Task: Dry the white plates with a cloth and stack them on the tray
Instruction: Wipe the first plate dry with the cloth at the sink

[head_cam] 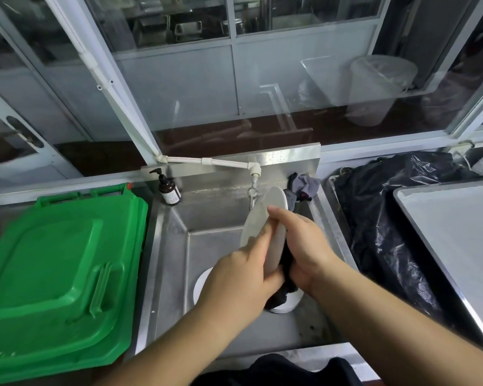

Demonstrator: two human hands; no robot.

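I hold a white plate [258, 218] on edge above the steel sink [168, 246]. My left hand [240, 277] grips its lower rim, thumb on the near side and fingers across the face. My right hand [304, 249] presses a dark cloth [283, 285] against the plate's right side, fingers curled over the rim. The cloth hangs down below both hands. Under them, a stack of white plates [202, 282] lies on the sink floor, partly hidden. The metal tray [457, 227] sits at the right, with nothing on the part I see.
A tap [253, 195] hangs just behind the plate, with a grey rag [307, 185] on the sink's back corner. A brown soap bottle [169, 190] stands at the back left. A green bin lid [59, 274] fills the left side. A black plastic bag [388, 218] lies between sink and tray.
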